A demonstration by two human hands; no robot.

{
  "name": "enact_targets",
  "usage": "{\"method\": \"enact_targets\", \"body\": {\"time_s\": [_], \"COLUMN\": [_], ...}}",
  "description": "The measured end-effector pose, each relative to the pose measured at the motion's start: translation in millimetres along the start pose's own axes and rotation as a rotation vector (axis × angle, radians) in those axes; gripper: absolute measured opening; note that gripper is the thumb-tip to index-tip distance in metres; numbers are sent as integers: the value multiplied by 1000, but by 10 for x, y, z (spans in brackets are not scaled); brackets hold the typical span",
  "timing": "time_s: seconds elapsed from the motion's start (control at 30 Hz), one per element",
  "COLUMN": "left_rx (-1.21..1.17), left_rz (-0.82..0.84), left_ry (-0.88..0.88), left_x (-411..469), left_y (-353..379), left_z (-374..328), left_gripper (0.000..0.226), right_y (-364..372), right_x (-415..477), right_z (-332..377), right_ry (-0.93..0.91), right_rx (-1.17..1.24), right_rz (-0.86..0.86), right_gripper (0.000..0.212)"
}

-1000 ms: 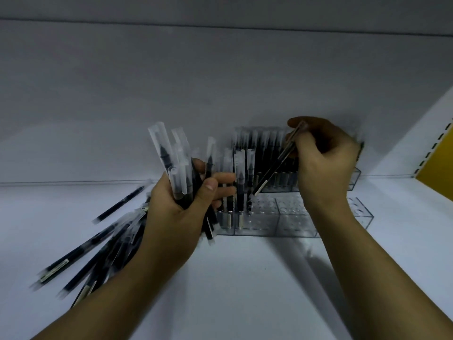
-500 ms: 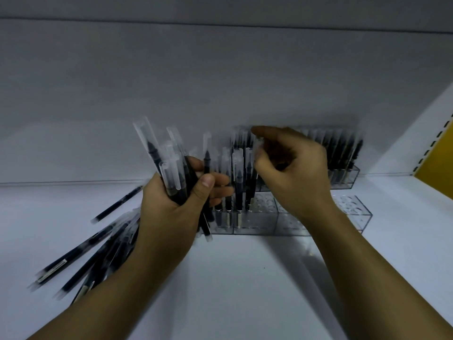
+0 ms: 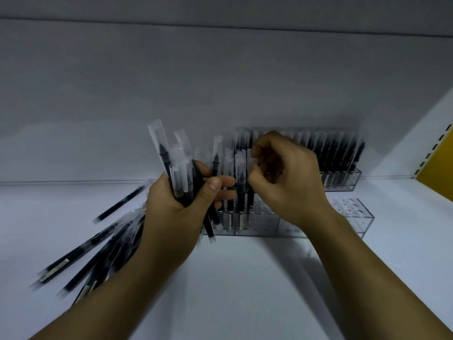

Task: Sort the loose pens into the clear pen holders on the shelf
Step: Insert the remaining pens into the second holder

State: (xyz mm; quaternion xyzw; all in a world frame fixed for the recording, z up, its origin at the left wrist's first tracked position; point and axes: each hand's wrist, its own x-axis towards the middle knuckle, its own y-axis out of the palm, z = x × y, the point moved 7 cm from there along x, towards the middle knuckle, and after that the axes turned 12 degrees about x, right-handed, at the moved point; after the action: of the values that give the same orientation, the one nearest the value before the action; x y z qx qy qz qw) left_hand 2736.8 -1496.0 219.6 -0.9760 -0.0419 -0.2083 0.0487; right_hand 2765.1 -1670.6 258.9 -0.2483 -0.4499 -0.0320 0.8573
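Note:
My left hand (image 3: pixel 176 212) grips a bundle of black pens with clear caps (image 3: pixel 180 177), caps pointing up. My right hand (image 3: pixel 286 182) hovers just right of it with fingers curled, its fingertips at the caps of a few upright pens (image 3: pixel 240 182) standing in the front clear holder (image 3: pixel 259 224). Whether those fingers pinch a pen is hidden. The right end of the front holder (image 3: pixel 350 212) shows open holes. Behind it, the back clear holder (image 3: pixel 343 182) carries a full row of pens (image 3: pixel 331 153). Loose pens (image 3: pixel 103 253) lie in a heap on the shelf at left.
One pen (image 3: pixel 120 203) lies apart from the heap, nearer the back wall. A white slotted upright (image 3: pixel 416 153) and a yellow panel (image 3: pixel 438 177) close the shelf on the right. The white shelf surface (image 3: pixel 245 278) stretches between my forearms.
My right hand carried a pen at the back holder, then moved left without it and now sits curled beside my left hand's bundle. The left hand stayed nearly still.

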Motion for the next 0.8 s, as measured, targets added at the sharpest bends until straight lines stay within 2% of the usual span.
{"method": "enact_targets", "body": {"time_s": [0.1, 0.2, 0.27, 0.33, 0.4, 0.47, 0.63, 0.8], "left_rx": [35, 60, 98, 114, 122, 114, 130, 129], "left_rz": [28, 69, 71, 49, 32, 36, 17, 17], "left_ry": [-12, -21, -4, 18, 38, 36, 26, 21], "left_x": [-2, -19, -28, -30, -27, -32, -22, -37], "left_y": [25, 62, 67, 61, 68, 81, 40, 35], "left_z": [23, 40, 37, 26, 5, -7, 12, -9], "left_gripper": [16, 18, 17, 15, 14, 16, 26, 14], "right_y": [-61, -88, -61, 9, 69, 98, 84, 50], "right_x": [6, -3, -6, -12, -22, -23, -36, -46], "right_z": [15, 40, 111, 164, 171, 160, 106, 74], "right_ry": [22, 120, 110, 113, 139, 165, 234, 276], "right_rx": [88, 340, 473, 540, 547, 538, 543, 562], "right_rz": [-115, -218, -188, -114, -69, -60, -100, -217], "right_gripper": [6, 6, 4, 15, 28, 31, 23, 15]}}
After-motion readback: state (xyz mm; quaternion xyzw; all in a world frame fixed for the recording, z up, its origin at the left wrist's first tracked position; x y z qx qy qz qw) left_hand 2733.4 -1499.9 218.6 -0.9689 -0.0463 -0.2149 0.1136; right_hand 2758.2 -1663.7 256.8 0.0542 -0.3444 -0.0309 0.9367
